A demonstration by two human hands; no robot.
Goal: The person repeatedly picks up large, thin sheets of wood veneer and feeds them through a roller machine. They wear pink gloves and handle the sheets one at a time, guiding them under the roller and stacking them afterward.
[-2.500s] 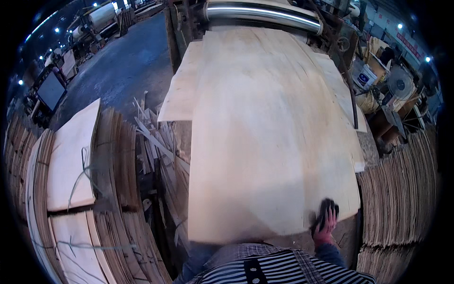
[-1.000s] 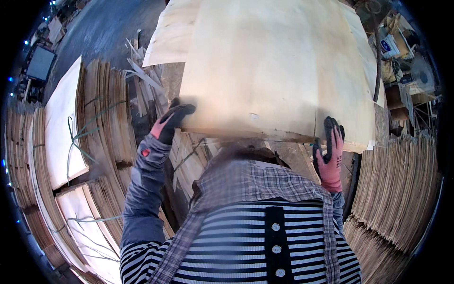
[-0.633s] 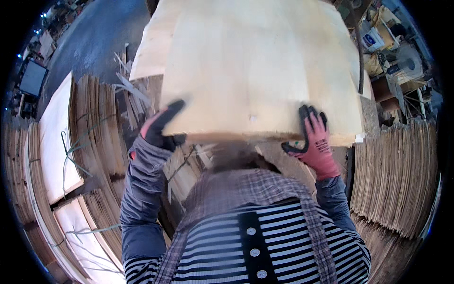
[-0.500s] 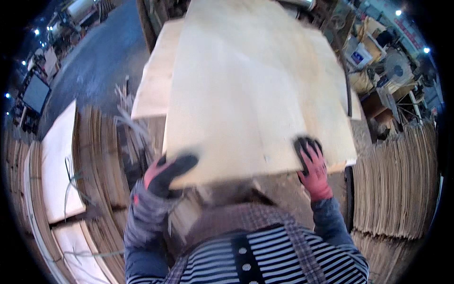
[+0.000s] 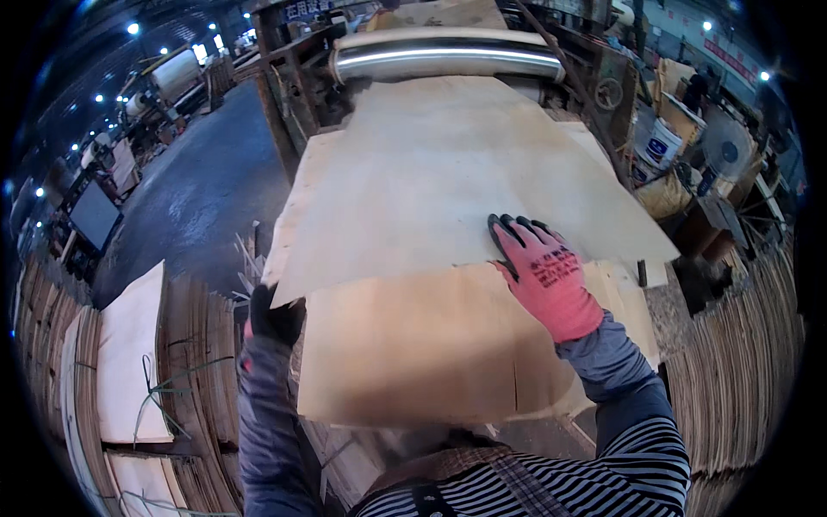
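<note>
A thin pale wood veneer sheet [image 5: 413, 189] lies ahead of me, its far end close to a shiny metal roller [image 5: 448, 62]. My left hand [image 5: 277, 317], in a dark and pink glove, grips the sheet's near left corner; its fingers are partly hidden. My right hand [image 5: 551, 280], in a pink glove with dark fingertips, rests on the sheet near its right front edge, fingers stretched out flat. Below and nearer to me, another, more yellow veneer sheet [image 5: 405, 362] shows, with a narrow dark slit toward its right side.
Bundled veneer stacks [image 5: 133, 362] tied with green strips stand at my left. More stacked veneer [image 5: 732, 370] rises at my right. A dark floor aisle [image 5: 198, 172] runs ahead on the left. A white bucket [image 5: 662, 145] and a round fan [image 5: 728, 148] are at the far right.
The upper sheet has shifted away from me, uncovering the yellower sheet beneath. My right hand has moved forward over it, and my view has tilted up to show the roller.
</note>
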